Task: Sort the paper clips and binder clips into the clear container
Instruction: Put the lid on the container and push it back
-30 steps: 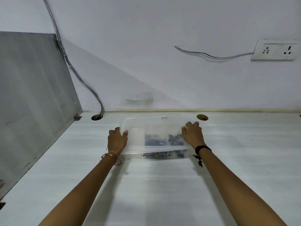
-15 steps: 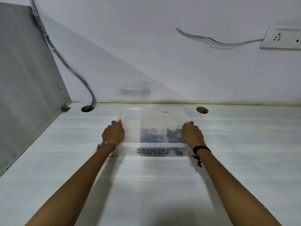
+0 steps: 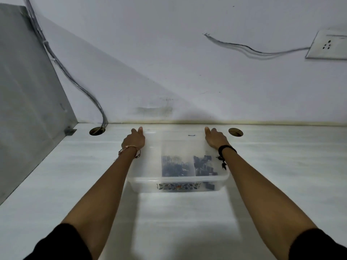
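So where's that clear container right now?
The clear container sits mid-desk in the head view, between the left hand and right hand, below two round desk holes.

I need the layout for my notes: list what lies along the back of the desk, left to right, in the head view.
Grey side panel → cable hole with the cables → left hand → clear container → right hand → second cable hole.

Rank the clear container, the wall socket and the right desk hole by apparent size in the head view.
1. clear container
2. wall socket, partly cut off by the frame edge
3. right desk hole
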